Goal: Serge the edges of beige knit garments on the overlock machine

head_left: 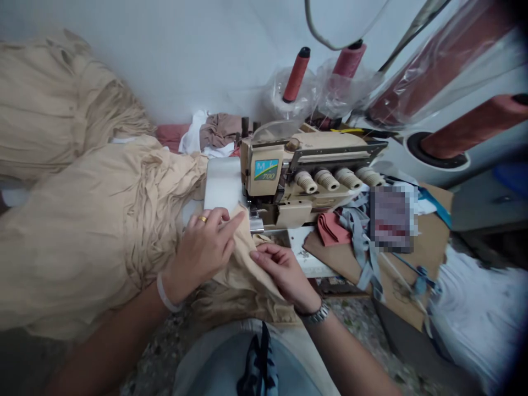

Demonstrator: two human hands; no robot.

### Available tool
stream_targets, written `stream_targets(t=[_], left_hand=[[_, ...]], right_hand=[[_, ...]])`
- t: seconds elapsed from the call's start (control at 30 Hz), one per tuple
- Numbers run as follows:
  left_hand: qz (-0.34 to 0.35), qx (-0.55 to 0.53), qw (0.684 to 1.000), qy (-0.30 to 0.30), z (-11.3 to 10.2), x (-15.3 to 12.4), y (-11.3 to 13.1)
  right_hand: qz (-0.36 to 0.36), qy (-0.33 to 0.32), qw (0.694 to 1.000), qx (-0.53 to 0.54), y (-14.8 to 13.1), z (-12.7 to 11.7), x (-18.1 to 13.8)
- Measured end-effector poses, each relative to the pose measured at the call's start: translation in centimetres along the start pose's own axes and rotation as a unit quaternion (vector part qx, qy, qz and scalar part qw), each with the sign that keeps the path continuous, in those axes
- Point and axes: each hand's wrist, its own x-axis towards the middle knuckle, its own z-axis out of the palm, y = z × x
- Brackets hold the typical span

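Observation:
A piece of beige fabric (244, 242) runs up to the presser foot of an overlock sewing machine (315, 181). My left hand (206, 245), with a ring and a white wristband, holds the fabric's left side, its index finger stretched along the cloth close to the foot. Lower down, my right hand (282, 269) pinches the fabric's right edge between thumb and fingers; a metal watch is on that wrist. The rest of this cloth hangs toward my lap. The needle area is partly hidden behind the cloth and machine head.
A large heap of beige fabric (91, 220) fills the left side. Thread cones, including a red cone (297, 74), stand behind the machine. At right, cardboard (429, 264) carries grey strips and a folded coral cloth (333, 230). White cloth (478, 308) lies beyond.

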Motion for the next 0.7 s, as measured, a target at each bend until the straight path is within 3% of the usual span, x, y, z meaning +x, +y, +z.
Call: stream_targets(t=[0.27, 0.4, 0.53, 0.63, 0.7], left_hand=[[-0.060, 0.003, 0.998, -0.013, 0.7, 2.5, 1.1], [-0.062, 0.012, 0.998, -0.009, 1.3, 3.9, -0.2], [-0.075, -0.001, 0.997, -0.021, 1.8, 6.3, -3.1], [-0.085, -0.021, 0.993, 0.083, 1.1, 6.2, -4.4], [-0.096, -0.075, 0.978, 0.171, 0.3, 3.9, -3.5]], right_hand=[[-0.023, 0.085, 0.996, 0.005, -1.8, -1.8, 0.1], [-0.025, 0.063, 0.998, 0.000, -1.7, -1.8, 0.3], [-0.019, 0.019, 0.999, -0.033, -1.0, -1.3, 0.6], [-0.008, -0.001, 1.000, -0.024, -0.8, -0.9, 0.6], [0.003, -0.012, 1.000, 0.008, -1.0, -0.6, 0.6]])
